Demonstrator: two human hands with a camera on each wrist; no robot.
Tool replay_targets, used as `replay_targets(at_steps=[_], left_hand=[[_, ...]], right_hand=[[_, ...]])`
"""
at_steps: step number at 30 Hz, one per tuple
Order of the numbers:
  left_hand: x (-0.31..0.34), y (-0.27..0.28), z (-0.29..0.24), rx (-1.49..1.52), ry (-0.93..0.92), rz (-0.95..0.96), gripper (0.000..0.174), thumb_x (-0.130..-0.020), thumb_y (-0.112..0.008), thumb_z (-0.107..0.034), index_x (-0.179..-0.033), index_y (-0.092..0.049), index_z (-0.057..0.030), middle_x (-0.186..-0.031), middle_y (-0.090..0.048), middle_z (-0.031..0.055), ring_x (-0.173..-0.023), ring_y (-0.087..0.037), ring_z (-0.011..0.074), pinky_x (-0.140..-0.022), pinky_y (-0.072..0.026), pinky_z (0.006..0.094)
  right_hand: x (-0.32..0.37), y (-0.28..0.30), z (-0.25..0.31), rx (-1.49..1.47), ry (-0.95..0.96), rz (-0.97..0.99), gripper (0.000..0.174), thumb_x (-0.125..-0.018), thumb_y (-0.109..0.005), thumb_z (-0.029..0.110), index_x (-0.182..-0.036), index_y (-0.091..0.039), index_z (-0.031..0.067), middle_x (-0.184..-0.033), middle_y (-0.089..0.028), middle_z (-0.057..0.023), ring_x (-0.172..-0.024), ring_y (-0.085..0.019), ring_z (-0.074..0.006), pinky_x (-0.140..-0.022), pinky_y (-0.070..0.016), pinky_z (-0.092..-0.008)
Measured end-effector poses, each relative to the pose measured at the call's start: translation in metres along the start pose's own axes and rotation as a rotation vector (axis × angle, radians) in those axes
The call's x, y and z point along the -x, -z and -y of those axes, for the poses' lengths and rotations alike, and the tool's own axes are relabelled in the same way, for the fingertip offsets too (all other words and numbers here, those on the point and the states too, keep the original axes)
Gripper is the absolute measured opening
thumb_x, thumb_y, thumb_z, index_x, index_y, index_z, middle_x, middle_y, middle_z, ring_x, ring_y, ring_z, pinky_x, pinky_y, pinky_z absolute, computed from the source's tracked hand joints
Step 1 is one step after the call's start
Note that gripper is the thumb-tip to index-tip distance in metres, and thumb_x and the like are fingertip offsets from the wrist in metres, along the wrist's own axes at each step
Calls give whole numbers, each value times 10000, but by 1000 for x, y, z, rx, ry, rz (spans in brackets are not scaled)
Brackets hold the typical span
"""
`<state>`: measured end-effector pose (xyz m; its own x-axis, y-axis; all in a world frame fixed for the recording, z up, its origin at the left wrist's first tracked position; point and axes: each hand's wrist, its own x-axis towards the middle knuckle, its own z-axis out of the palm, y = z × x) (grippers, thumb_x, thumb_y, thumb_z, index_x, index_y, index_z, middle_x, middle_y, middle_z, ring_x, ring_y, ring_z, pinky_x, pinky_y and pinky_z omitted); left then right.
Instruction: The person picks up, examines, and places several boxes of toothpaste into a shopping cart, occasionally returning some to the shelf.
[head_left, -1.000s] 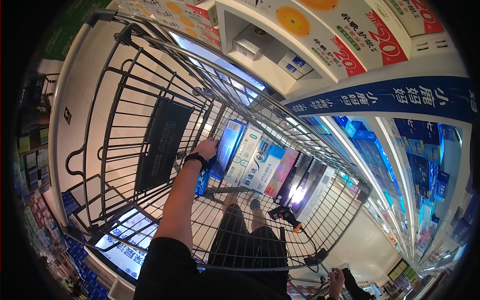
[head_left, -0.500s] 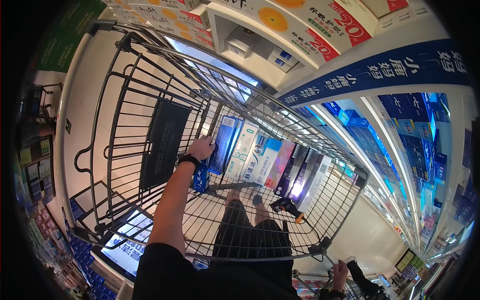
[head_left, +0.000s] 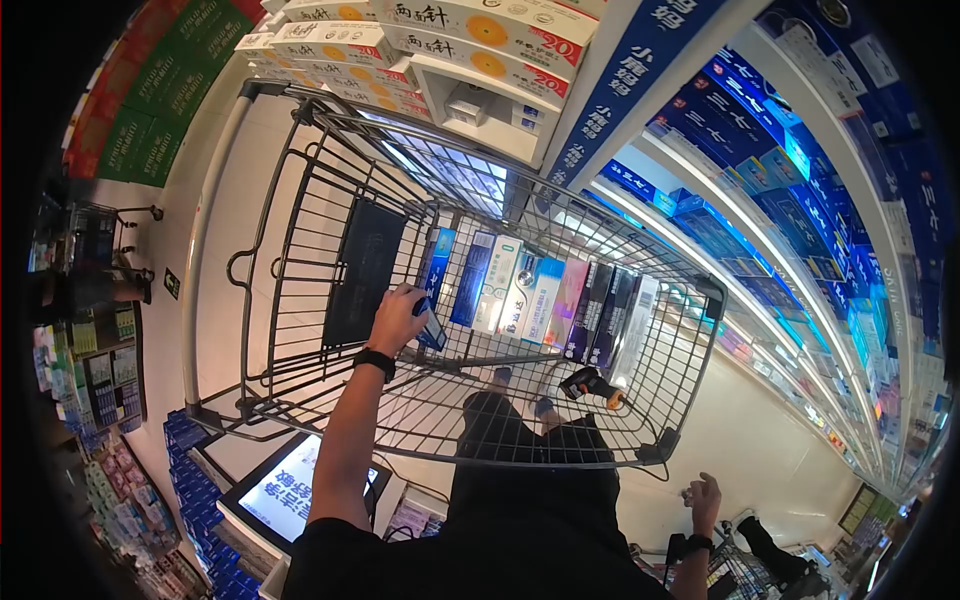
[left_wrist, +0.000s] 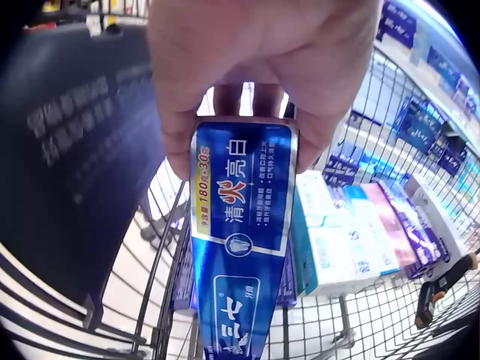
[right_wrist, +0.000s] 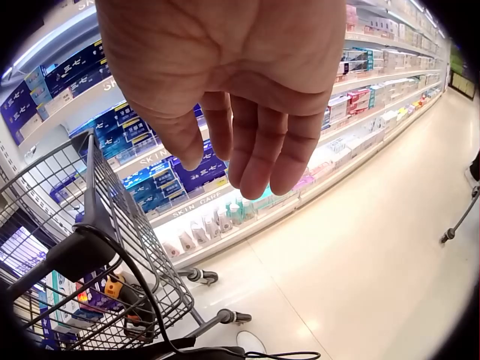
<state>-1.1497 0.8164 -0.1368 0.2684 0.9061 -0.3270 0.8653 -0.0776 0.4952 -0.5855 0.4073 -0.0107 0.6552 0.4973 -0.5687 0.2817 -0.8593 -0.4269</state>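
Observation:
My left hand (head_left: 400, 318) grips a blue toothpaste box (left_wrist: 240, 225) inside a wire shopping cart (head_left: 335, 400). In the left wrist view, thumb and fingers clasp one end of the box, and its printed face slants downward. Blue packaging (head_left: 437, 262) shows just beyond the fingers. To the right of the hand is a row of boxes: a dark blue one (head_left: 472, 280), a white one (head_left: 497, 285), then several in pink and purple. My right hand (right_wrist: 225, 82) hangs outside the cart over the aisle, fingers loosely bent, holding nothing.
A dark sign panel (head_left: 365, 275) closes the cart's left end. A black-and-orange handheld device (head_left: 590, 385) with a cable lies at the cart's near right. Lit shelves (right_wrist: 150, 157) of boxed goods line the far side. A bright screen (head_left: 285, 490) stands at the near left.
My left hand and the toothpaste box have shifted left relative to the row, opening a gap beside the dark blue box. The head view has turned, and more of my right forearm shows.

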Motion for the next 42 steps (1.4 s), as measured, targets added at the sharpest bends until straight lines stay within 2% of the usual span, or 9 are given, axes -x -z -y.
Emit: replay_targets(at_steps=[9,14,17,19,22,25,32,39,42], left_hand=[[86,149,-168,217,-346,-460,357,-756,-718,-102,-1088,-632,-2,-1101,-594,126,-932,-608,283,-808,-495,340],[124,178,-252,817,-227,-367,320,-859,-647,-60,-1167,-587,2,-1026,-625,59,-934,-604,111,-822,-503,245],[133,163,-297,1124,-263,-278,345,-869,-609,-99,-1186,-557,27,-1061,-611,99,-972,-605,170,-869,-491,279],[140,147,-325,1176,-286,-220,346,-894,-572,-131,-1195,-539,36,-1071,-603,109,-969,-604,185,-873,-504,307],[152,120,-373,1363,-353,-146,296,-890,-569,-29,-1173,-542,57,-1056,-588,103,-913,-614,133,-780,-537,225],[158,93,-389,1159,-576,-162,392,-845,-607,-64,-1220,-528,14,-1322,-492,169,-1165,-535,245,-997,-444,360],[177,87,-422,931,-1053,-115,584,-747,-764,-79,-1283,-530,-83,-1476,-324,206,-1338,-399,336,-1060,-406,419],[183,84,-456,1121,-880,-151,835,-748,-694,14,-1460,-268,-83,-1534,-188,208,-1373,-338,323,-1053,-435,443],[179,73,-460,1282,-681,-68,823,-777,-639,65,-1472,-215,-51,-1428,-392,198,-1289,-448,276,-1027,-458,391]], right_hand=[[-36,15,35,-123,374,-26,332,-898,-588,130,-1184,-560,-35,-862,-659,-87,-787,-616,-155,-689,-502,-294],[-5,41,133,-235,627,-55,370,-887,-604,74,-1252,-558,28,-1015,-649,-102,-939,-613,-172,-822,-496,-319],[19,52,175,-395,839,-18,429,-891,-593,71,-1306,-502,16,-1087,-625,-104,-956,-611,-174,-827,-504,-310],[31,58,193,-585,856,107,549,-911,-585,120,-1410,-370,38,-1111,-610,-132,-956,-612,-183,-806,-506,-305],[34,72,199,-967,724,539,702,-966,-432,522,-1449,-281,35,-1123,-608,-181,-861,-657,-240,-692,-546,-324],[23,81,187,-1235,561,841,785,-946,-338,631,-1449,-265,32,-1088,-617,-199,-767,-677,-280,-585,-584,-335],[28,104,168,-1372,534,744,483,-969,-523,346,-1239,-462,-49,-884,-668,-158,-607,-666,-215,-471,-570,-265],[48,131,164,-1262,847,393,421,-957,-539,234,-1296,-441,5,-959,-639,-116,-757,-650,-161,-621,-556,-290],[52,142,157,-1162,919,284,485,-932,-569,184,-1352,-406,5,-1069,-606,-103,-912,-617,-153,-738,-538,-297]])
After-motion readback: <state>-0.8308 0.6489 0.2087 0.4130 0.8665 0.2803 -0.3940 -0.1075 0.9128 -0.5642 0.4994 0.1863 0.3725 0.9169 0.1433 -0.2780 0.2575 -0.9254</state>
